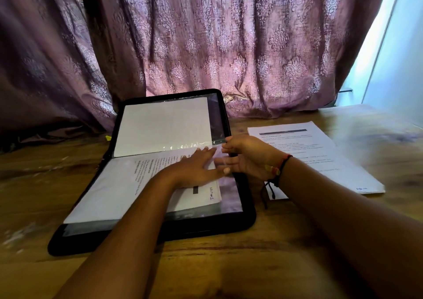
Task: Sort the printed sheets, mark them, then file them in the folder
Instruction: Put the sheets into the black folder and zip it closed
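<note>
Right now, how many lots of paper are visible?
3: white sheet in the upper sleeve of the folder, printed sheet under the left hand, stack on the table, right. Others may hide beneath.

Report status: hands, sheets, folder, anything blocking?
Left hand flat on hand-marked sheet in open folder. Right hand at folder's right edge, grip unclear. Loose sheet stack unfiled, right of folder; nothing in the way.

Home room, likely: patterned purple curtain point(206, 46) hung close behind wooden bench point(297, 241), daylight from window point(389, 46) at right.
</note>
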